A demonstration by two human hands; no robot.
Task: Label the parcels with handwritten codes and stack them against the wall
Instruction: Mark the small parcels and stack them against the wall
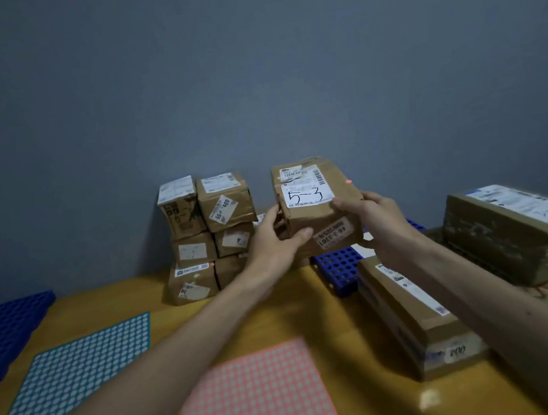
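The parcel (pixel 317 202) is in the air in front of me, above the far side of the table (pixel 312 306) and just right of the stack (pixel 207 236) that stands against the wall (pixel 249 72). On its top, a white label (pixel 306 197) carries the handwritten code "5-3". My left hand (pixel 270 242) grips its left side with the thumb on the front face. My right hand (pixel 374 219) holds the right edge with curled fingers.

I judge it is light, because it sits easily between two hands. The taped cardboard looks a little crushed, so it is stiff but can dent, and the tape may be slippery. Holding the two short sides low seems best to me.

Under the parcel lies a blue grid tray (pixel 338 268). To the right there are a long box (pixel 412 307) and a bigger box (pixel 510 230). Near me lie a teal sticker sheet (pixel 69 380) and a pink sticker sheet (pixel 258 402).
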